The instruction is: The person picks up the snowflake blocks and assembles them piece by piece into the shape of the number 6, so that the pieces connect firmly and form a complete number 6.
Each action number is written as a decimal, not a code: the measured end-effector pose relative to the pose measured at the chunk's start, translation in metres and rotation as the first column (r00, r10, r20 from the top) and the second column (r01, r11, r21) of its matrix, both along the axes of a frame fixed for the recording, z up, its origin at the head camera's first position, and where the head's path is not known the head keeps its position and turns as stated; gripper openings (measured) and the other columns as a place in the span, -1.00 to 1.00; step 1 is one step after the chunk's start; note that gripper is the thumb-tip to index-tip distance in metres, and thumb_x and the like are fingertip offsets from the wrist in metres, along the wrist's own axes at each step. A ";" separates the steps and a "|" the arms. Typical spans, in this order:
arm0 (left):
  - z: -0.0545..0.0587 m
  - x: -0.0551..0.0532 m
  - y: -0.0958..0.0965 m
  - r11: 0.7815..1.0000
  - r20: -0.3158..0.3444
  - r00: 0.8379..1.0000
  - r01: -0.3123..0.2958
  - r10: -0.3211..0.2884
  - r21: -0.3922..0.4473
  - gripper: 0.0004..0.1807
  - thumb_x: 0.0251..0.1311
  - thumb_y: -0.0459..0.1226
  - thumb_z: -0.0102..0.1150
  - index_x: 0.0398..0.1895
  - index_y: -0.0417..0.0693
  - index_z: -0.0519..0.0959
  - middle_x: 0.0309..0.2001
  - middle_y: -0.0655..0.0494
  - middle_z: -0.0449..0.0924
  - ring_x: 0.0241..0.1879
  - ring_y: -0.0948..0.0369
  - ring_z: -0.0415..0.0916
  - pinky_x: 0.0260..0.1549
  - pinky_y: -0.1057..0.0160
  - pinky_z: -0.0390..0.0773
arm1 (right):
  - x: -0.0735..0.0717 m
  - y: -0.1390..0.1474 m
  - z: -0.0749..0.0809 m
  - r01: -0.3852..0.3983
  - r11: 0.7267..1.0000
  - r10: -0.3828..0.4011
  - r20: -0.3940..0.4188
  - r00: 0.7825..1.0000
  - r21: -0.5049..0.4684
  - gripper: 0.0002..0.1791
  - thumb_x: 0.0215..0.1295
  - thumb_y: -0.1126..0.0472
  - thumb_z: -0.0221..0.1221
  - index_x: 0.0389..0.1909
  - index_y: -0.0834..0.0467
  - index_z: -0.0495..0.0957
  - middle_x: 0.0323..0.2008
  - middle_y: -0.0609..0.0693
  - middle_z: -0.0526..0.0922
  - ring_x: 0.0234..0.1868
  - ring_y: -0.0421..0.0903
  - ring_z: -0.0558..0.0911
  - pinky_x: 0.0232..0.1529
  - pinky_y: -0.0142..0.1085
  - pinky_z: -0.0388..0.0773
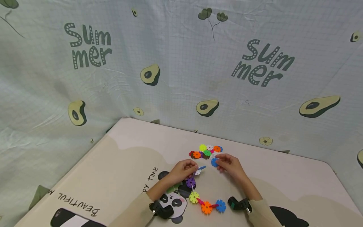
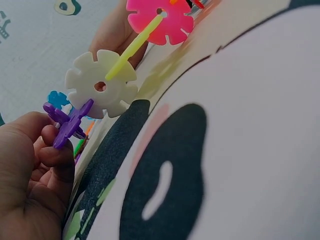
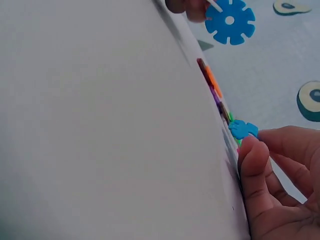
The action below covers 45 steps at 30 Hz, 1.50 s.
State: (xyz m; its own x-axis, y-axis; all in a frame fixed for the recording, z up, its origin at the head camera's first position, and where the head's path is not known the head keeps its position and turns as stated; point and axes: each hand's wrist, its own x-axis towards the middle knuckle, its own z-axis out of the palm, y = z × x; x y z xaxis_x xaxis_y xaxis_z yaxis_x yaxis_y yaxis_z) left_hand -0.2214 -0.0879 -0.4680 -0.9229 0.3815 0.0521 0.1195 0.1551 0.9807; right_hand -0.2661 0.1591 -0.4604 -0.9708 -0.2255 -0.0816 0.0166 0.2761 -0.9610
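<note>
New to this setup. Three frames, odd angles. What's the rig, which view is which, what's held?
No robot here: just a person's two bare hands. The wide picture comes from a head-worn camera looking forward and down; the other two come from a camera on each wrist. On the table, whose surface shows a printed panda, lies a group of loose-looking colored discs. The left hand pinches a chain of slotted discs near its far end. The right hand pinches a blue piece.

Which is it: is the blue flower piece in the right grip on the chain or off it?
Off. The right grip pinches the blue piece; a gap shows between it and the chain in the left grip.
</note>
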 end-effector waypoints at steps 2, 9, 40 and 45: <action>0.001 0.000 0.000 1.000 0.001 1.000 -0.003 0.003 0.000 -0.75 0.41 -0.29 0.05 -0.10 -0.38 0.51 -0.52 0.17 0.44 -0.60 0.30 0.29 -0.63 0.47 0.35 | 0.003 0.000 0.000 -0.016 1.000 0.017 0.015 1.000 -0.027 -0.64 0.36 0.31 0.16 0.11 0.40 0.48 -0.35 0.09 0.57 -0.46 -0.14 0.57 -0.38 -0.42 0.56; -0.001 -0.001 0.000 1.000 0.005 1.000 0.010 -0.010 0.004 -0.75 0.40 -0.29 0.06 -0.10 -0.39 0.51 -0.53 0.16 0.44 -0.60 0.32 0.29 -0.63 0.48 0.35 | 0.009 0.000 0.001 -0.036 0.998 0.038 0.028 0.999 -0.056 -0.60 0.37 0.28 0.16 0.15 0.40 0.47 -0.34 0.07 0.58 -0.45 -0.17 0.58 -0.36 -0.43 0.57; 0.013 0.008 0.000 0.998 -0.059 0.998 0.011 -0.015 -0.067 -0.80 0.37 -0.35 0.08 -0.17 -0.41 0.53 -0.46 0.00 0.54 -0.60 0.32 0.32 -0.60 0.48 0.37 | 0.017 -0.003 -0.008 -0.227 0.932 0.261 0.086 0.962 -0.282 -0.59 0.39 0.29 0.15 0.09 0.53 0.45 -0.29 -0.04 0.67 -0.39 -0.23 0.61 -0.28 -0.44 0.58; -0.005 -0.003 0.000 0.997 -0.039 0.999 0.028 -0.031 -0.073 -0.76 0.37 -0.28 0.11 -0.15 -0.36 0.56 -0.45 0.11 0.54 -0.59 0.35 0.33 -0.60 0.47 0.39 | 0.018 -0.005 -0.007 -0.226 0.933 0.261 0.094 0.961 -0.279 -0.58 0.38 0.29 0.16 0.10 0.54 0.45 -0.27 -0.03 0.67 -0.39 -0.24 0.61 -0.26 -0.45 0.58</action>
